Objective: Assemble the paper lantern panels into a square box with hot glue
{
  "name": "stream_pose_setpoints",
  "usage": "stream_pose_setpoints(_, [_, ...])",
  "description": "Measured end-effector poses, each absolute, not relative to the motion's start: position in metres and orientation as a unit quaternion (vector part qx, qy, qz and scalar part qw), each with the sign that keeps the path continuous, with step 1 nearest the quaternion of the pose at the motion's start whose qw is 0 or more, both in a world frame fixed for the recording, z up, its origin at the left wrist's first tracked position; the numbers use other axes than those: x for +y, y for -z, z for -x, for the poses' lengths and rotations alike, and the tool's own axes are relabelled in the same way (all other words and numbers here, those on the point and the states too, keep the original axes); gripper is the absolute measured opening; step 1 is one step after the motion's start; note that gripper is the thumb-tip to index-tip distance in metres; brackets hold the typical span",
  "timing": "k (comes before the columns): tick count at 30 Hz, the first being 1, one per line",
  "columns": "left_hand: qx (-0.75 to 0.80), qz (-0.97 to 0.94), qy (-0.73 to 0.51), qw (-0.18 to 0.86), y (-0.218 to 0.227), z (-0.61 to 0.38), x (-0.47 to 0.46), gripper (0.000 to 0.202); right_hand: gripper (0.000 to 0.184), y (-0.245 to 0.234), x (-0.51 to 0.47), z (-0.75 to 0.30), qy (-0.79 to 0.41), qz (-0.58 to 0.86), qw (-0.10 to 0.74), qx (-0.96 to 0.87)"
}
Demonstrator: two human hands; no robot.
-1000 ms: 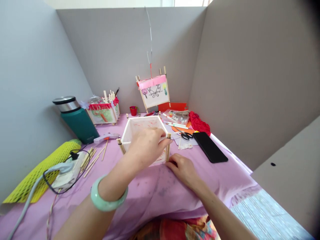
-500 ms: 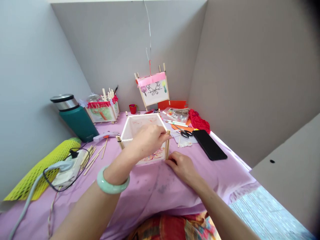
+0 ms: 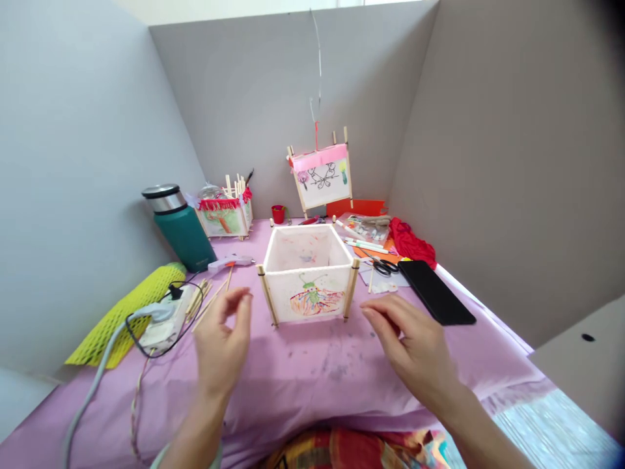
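**Both hands off the paper lantern box**

The paper lantern box [image 3: 309, 273] stands upright on the purple tabletop [image 3: 312, 371], on its four stick corners, open top up, with the painted insect panel facing the person. A second ago the left hand lay over the box's near rim and the right hand pressed at the foot of its near right stick; now both have let go and the box stands by itself, without leaning.

The left hand [image 3: 222, 342] hovers just left of the box, clear of it, fingers loosely curled with thumb and forefinger close together and nothing between them. The right hand [image 3: 415, 345] hovers just right of the box, palm down, fingers gently spread, holding nothing. Judging from this, the corner being pressed seems to hold, so the frame looks ready to be left alone or turned.

Left of the box lie a white glue gun [image 3: 229, 263], loose wooden sticks [image 3: 208, 301] and a power strip [image 3: 166, 322] with its cable; further left stands a green flask [image 3: 181, 228]. Behind the box hangs a finished lantern [image 3: 322, 179] with a pink top band. Right of the box lie scissors [image 3: 385, 266] and a black phone [image 3: 436, 292].
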State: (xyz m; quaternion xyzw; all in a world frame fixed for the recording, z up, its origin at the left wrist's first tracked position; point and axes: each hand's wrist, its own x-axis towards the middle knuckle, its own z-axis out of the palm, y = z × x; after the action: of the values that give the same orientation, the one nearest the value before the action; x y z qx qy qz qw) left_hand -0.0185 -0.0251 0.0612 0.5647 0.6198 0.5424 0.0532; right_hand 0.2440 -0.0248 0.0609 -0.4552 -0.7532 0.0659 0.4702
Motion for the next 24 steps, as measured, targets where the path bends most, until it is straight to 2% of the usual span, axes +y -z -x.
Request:
stream_pose_setpoints(2, [0.647, -0.581, -0.465, 0.169, -0.041, 0.021, -0.021, 0.028, 0.011, -0.093, -0.031, -0.229, -0.030, 0.394, 0.502, -0.769])
stream_pose_setpoints(4, [0.661, -0.600, -0.392, 0.224, -0.030, 0.018, -0.017, 0.027, 0.010, -0.120, -0.027, -0.208, -0.005, 0.363, 0.480, -0.798])
stream_pose_setpoints(9, [0.680, -0.647, -0.299, 0.175, -0.024, 0.009, -0.012, 0.006, 0.015, -0.153, 0.011, -0.153, 0.021, 0.371, 0.286, -0.883])
stream_pose_setpoints(12, [0.694, -0.647, -0.283, 0.141, -0.020, 0.007, -0.010, 0.004, 0.018, -0.158, 0.029, -0.131, 0.032, 0.399, 0.171, -0.900])
stream_pose_setpoints(15, [0.695, -0.648, -0.290, 0.112, -0.015, 0.007, -0.008, 0.004, 0.021, -0.160, 0.036, -0.123, 0.043, 0.406, 0.114, -0.906])
stream_pose_setpoints(17, [0.692, -0.647, -0.300, 0.111, -0.012, 0.008, -0.007, 0.004, 0.022, -0.158, 0.039, -0.123, 0.030, 0.405, 0.108, -0.907])
stream_pose_setpoints(20, [0.666, -0.646, -0.337, 0.161, -0.010, 0.013, -0.005, 0.009, 0.024, -0.153, 0.043, -0.128, -0.008, 0.403, 0.143, -0.904])
stream_pose_setpoints(24, [0.593, -0.610, -0.409, 0.330, -0.012, 0.020, -0.002, 0.013, 0.022, -0.150, 0.050, -0.133, -0.043, 0.402, 0.188, -0.895])
